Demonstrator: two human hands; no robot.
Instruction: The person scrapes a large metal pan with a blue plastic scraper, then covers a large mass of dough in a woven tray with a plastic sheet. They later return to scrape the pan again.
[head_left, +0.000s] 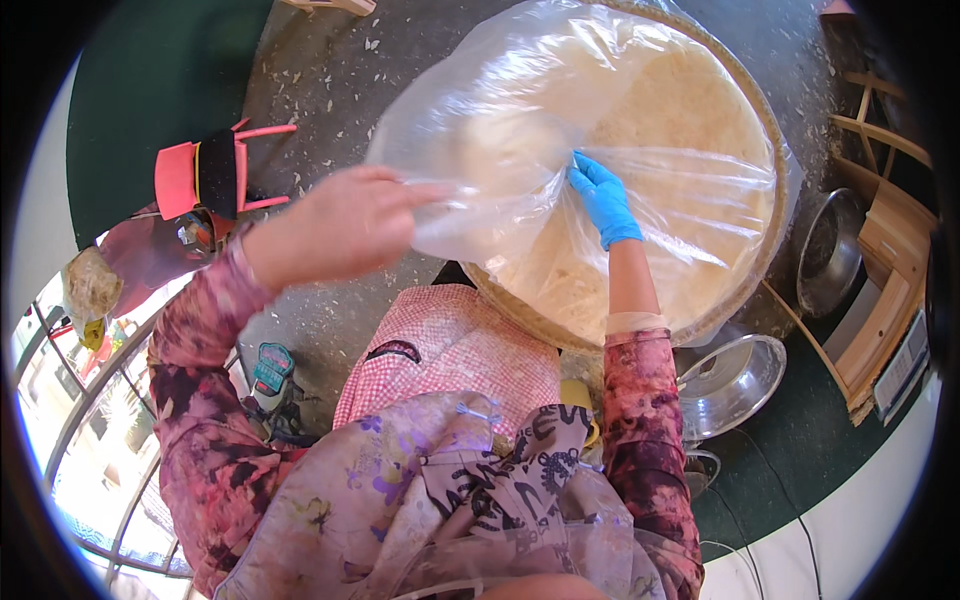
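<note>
A clear plastic sheet (470, 100) lies over a large round tray (777, 200) of pale cream-coloured material, partly bunched toward the left. My right hand (600, 200), in a blue glove, has its fingers closed on the sheet near the middle, where creases radiate from it. My bare left hand (335, 215), slightly blurred, is at the sheet's left edge with fingers curled on the plastic and one finger reaching over it. A red checked cloth (430, 350) covers my lap just below the tray.
Small pink chair (178, 175) at left, near clutter and a barred window (80, 400). At right stand metal bowls (825, 250), a clear bowl (730, 385) and wooden furniture (865, 340). A shoe (275, 375) is on the floor at lower left. Cables run at lower right.
</note>
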